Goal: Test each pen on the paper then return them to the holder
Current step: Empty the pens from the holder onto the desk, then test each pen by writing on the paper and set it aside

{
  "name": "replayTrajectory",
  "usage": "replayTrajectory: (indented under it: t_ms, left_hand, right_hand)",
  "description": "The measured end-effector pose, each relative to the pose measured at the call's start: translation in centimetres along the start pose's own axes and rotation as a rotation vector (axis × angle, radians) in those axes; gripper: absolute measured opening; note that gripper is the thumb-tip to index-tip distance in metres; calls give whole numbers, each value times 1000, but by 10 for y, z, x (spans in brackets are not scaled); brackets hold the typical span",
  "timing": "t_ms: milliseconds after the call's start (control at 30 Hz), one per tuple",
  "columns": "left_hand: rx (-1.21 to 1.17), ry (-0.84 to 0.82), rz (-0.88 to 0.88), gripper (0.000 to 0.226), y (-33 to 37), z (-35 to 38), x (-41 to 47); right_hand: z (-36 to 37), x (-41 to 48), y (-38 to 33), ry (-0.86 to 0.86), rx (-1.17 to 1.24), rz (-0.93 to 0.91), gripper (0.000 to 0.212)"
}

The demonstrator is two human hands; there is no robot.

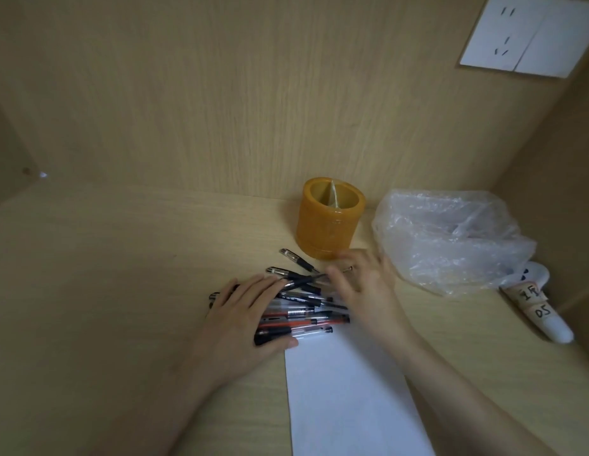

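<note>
Several pens [303, 312], black and red, lie in a loose heap on the desk at the top edge of a white sheet of paper [345, 399]. My left hand [243, 320] lies flat with straight fingers on the left ends of the heap. My right hand [362, 284] rests over the right ends, its fingers spread and blurred; I cannot tell whether it holds a pen. An orange round pen holder [329, 218], empty with a divider inside, stands just behind the heap.
A crumpled clear plastic bag [451, 238] lies right of the holder. A white tube with taped labels [540, 307] lies at the far right by the side wall. A wall socket [523, 34] sits high on the back panel.
</note>
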State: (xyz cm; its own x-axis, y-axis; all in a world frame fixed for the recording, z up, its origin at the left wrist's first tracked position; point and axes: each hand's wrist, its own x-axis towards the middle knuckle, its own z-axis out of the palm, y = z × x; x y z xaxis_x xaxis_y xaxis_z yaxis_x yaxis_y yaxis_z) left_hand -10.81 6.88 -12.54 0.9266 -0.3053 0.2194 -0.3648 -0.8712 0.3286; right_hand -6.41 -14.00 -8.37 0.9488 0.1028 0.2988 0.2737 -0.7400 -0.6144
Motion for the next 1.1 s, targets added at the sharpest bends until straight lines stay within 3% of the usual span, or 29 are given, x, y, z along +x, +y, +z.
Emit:
replayTrajectory:
  t_ms: [133, 233, 367, 500, 633, 700, 867, 1100]
  left_hand:
    - [3, 16, -24, 97, 1, 0, -2]
    - [20, 27, -64, 93, -2, 2, -5]
    - [61, 68, -53, 91, -1, 1, -2]
    - [137, 40, -12, 93, 2, 2, 8]
    - [109, 53, -52, 86, 2, 5, 9]
    - [157, 91, -83, 79, 6, 6, 9]
    - [212, 136, -241, 75, 12, 13, 9]
    - [376, 116, -487, 77, 41, 11, 8]
  right_hand:
    - [21, 7, -3, -173, -291, -32, 37]
    - [40, 19, -7, -251, -351, -103, 34]
    - [47, 27, -10, -413, -82, -325, 28]
    - [35, 21, -10, -525, 203, -309, 35]
    - [10, 12, 9, -311, 269, -151, 35]
    - [-7, -5, 15, -256, 132, -169, 37]
    - [-9, -72, 33, -519, -456, -242, 67]
    - [1, -97, 40, -365, -612, -79, 65]
